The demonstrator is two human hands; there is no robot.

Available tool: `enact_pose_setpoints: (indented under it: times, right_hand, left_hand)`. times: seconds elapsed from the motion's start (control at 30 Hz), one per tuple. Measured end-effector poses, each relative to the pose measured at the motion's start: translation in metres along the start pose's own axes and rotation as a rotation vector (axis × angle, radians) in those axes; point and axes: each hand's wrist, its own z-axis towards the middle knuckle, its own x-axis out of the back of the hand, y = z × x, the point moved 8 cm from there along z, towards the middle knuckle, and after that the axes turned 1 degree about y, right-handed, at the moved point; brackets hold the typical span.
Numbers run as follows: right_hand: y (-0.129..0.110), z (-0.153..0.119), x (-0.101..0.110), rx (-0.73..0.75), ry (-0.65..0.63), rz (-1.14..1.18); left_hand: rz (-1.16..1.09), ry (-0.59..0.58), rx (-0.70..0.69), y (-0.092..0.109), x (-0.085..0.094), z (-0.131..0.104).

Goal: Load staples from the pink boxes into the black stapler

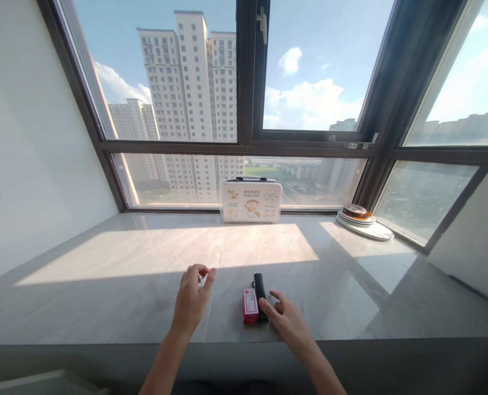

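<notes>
My left hand (192, 299) is raised over the windowsill with its fingers curled towards the thumb. Something small and pale shows between them, too small to name. To its right lies a long black object (259, 291) that looks like a stapler, pointing away from me. Against its left side is a small red and white box (250, 306) with a printed label. My right hand (284, 318) is just right of the stapler, with thumb and index finger apart. Its thumb tip is at the stapler's side; I cannot tell whether it presses on it.
A white case (252, 202) with printed drawings and a dark handle stands upright against the window. At the right corner a stack of plates (364, 222) sits on the marble-look sill (116, 299). The sill's front edge runs close below my hands.
</notes>
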Motion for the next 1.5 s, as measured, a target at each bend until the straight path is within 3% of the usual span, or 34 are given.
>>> enact_pose_setpoints:
  times: [0.03,0.1,0.2,0.27,0.43,0.6,0.87,1.03,1.3,1.4,1.5]
  right_hand:
    - [-0.002,-0.003,0.000,0.033,0.001,-0.041]
    - [-0.007,-0.007,-0.002,0.074,-0.021,-0.113]
    - [-0.017,-0.009,-0.007,0.121,-0.067,-0.190]
    - [-0.026,-0.009,-0.009,0.158,-0.080,-0.218]
    - [-0.040,-0.007,-0.010,0.190,-0.097,-0.218]
    - [-0.046,-0.007,-0.014,0.239,-0.129,-0.230]
    - [-0.039,0.004,-0.013,0.263,-0.205,-0.225]
    - [-0.024,0.018,0.021,0.242,-0.203,-0.219]
    - [0.023,0.033,0.109,0.144,-0.134,-0.194]
    - [0.032,0.033,0.131,0.107,-0.128,-0.178]
    - [0.034,0.034,0.141,0.097,-0.120,-0.141]
  left_hand:
    - [0.093,-0.010,0.102,-0.021,0.008,0.010]
    - [0.170,-0.175,0.231,-0.053,0.007,0.024]
    - [0.153,-0.342,0.230,-0.065,-0.015,0.032]
    - [0.124,-0.434,0.203,-0.055,-0.040,0.028]
    - [0.044,-0.606,0.115,-0.008,-0.096,0.006]
    - [-0.030,-0.725,0.036,0.020,-0.114,-0.006]
    - [-0.114,-0.966,0.087,0.021,-0.142,-0.008]
    - [-0.178,-1.050,0.126,0.045,-0.186,-0.010]
    - [-0.211,-1.115,0.168,0.110,-0.276,-0.018]
    - [-0.224,-1.124,0.180,0.131,-0.295,-0.020]
    - [-0.238,-1.121,0.193,0.146,-0.304,-0.022]
